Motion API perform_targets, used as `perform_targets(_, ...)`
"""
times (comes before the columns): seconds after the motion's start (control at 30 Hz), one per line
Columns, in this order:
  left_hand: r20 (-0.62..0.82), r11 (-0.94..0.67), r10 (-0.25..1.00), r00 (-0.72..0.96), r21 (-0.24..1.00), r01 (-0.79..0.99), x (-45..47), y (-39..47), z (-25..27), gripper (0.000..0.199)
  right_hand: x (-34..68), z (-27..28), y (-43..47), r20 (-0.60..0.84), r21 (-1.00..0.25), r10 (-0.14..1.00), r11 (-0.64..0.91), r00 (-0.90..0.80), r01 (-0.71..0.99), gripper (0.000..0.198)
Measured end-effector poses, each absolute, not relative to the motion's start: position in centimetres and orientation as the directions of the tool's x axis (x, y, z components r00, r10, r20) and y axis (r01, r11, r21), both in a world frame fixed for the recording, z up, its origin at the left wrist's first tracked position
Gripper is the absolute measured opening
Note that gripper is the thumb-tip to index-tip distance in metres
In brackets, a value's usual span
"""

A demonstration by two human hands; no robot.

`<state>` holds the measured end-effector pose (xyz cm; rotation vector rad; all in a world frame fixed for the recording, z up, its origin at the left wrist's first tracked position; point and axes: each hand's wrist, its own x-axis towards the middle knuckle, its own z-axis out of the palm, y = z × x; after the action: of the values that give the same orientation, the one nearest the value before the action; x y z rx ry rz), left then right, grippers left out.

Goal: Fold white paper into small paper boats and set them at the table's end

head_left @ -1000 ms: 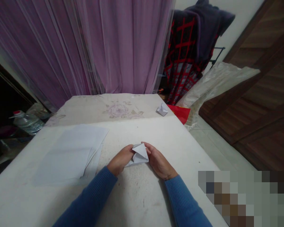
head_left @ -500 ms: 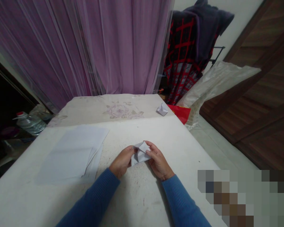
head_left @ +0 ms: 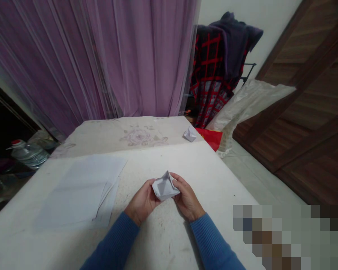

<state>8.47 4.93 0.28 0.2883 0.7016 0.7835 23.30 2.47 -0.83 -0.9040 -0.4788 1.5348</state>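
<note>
A small piece of folded white paper is held between my hands above the table, one peaked corner pointing up and its middle hollowed. My left hand is closed on its left edge, the thumb along the side. On the opposite side, my right hand pinches it with thumb and fingers. Some fingertips are hidden behind and under the paper. Toward the far right edge of the table sits another folded paper shape, with a raised point.
Flat white sheets lie in a stack on the left of the table. A red bag hangs by the right edge. On the left, beyond the table, stands a large clear bottle. Purple curtains hang behind.
The folded paper has been turned and spread, so its hollow middle and upright peak now show. My left fingers have shifted to its outer edge. The whole view has tilted slightly.
</note>
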Motion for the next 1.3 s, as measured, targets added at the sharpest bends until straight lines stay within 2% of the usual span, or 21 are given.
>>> perform_targets(0.13, -0.417, 0.647, 0.762, 0.495, 0.499, -0.576, 8.4, 4.7, 0.0, 0.032, 23.7, -0.7, 2.4, -0.204, -0.844, 0.975, -0.132, 0.083, -0.519, 0.045)
perform_targets(0.23, -0.378, 0.613, 0.786, 0.489, 0.579, -0.538, 8.2, 4.8, -0.3, 0.026, 24.3, -0.6, 2.2, -0.174, -0.9, 0.983, -0.131, 0.065, -0.417, 0.047)
perform_targets(0.37, -0.314, 0.546, 0.82, 0.478, 0.68, -0.49, 7.5, 5.0, -0.3, 0.023, 24.9, -0.5, 2.0, -0.139, -0.919, 0.99, -0.123, 0.015, -0.373, 0.053)
perform_targets(0.5, -0.329, 0.495, 0.849, 0.414, 0.77, -0.402, 6.9, 5.0, -0.1, 0.033, 25.0, -0.3, 1.7, 0.069, -0.99, 0.998, 0.07, 0.015, -0.123, 0.051)
perform_targets(0.63, -0.326, 0.455, 0.866, 0.38, 0.828, -0.327, 6.8, 4.8, 0.1, 0.044, 24.7, -0.1, 1.6, 0.251, -0.959, 0.968, 0.25, -0.015, 0.132, 0.032)
perform_targets(0.8, -0.391, 0.51, 0.842, 0.371, 0.801, -0.314, 6.8, 4.8, -0.1, 0.043, 24.5, -0.2, 1.6, 0.303, -0.93, 0.95, 0.311, -0.069, 0.196, 0.023)
perform_targets(0.93, -0.503, 0.647, 0.759, 0.414, 0.653, -0.393, 6.5, 5.0, 0.1, 0.039, 24.2, -0.5, 1.8, 0.268, -0.935, 0.961, 0.275, -0.061, 0.224, 0.021)
perform_targets(1.03, -0.482, 0.68, 0.731, 0.483, 0.58, -0.449, 6.1, 4.9, 0.4, 0.041, 24.0, -0.6, 1.8, 0.202, -0.961, 0.979, 0.204, -0.031, 0.185, 0.024)
perform_targets(1.13, -0.426, 0.62, 0.771, 0.472, 0.669, -0.409, 5.8, 4.7, 0.7, 0.042, 23.9, -0.5, 1.7, 0.233, -0.951, 0.971, 0.239, -0.05, 0.195, 0.026)
perform_targets(1.23, -0.4, 0.53, 0.811, 0.427, 0.811, -0.248, 5.6, 4.5, 0.8, 0.046, 23.8, -0.6, 1.7, 0.282, -0.938, 0.959, 0.282, -0.027, 0.201, 0.024)
perform_targets(1.3, -0.396, 0.49, 0.819, 0.416, 0.86, -0.146, 5.6, 4.4, 0.7, 0.048, 23.6, -0.8, 1.8, 0.279, -0.943, 0.96, 0.276, -0.008, 0.185, 0.023)
